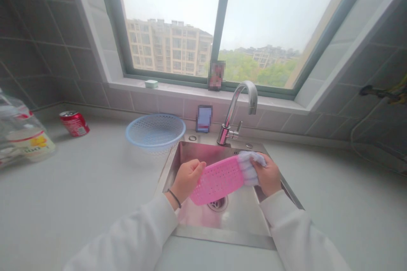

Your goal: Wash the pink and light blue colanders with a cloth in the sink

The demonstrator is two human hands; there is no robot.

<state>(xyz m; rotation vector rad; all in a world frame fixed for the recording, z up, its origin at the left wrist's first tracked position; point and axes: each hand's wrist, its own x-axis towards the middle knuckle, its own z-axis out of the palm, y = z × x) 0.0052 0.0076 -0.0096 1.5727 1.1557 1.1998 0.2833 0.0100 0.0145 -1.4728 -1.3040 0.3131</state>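
Observation:
Over the steel sink (pixel 241 220) I hold a pink perforated plastic tray (pixel 216 180) at a slant. My left hand (pixel 187 178) is closed on its left edge. My right hand (pixel 269 175) is closed on a pale, bluish-white cloth (pixel 249 167) that lies pressed against the tray's right end. The drain (pixel 218 204) shows just below the tray. The curved chrome tap (pixel 237 108) stands behind, with no water visibly running.
A blue plastic colander (pixel 155 130) sits on the counter left of the sink. A red can (pixel 74 123) lies on its side further left, beside a plastic bag of goods (pixel 22 135). A phone (pixel 204 118) leans against the wall tiles below the window.

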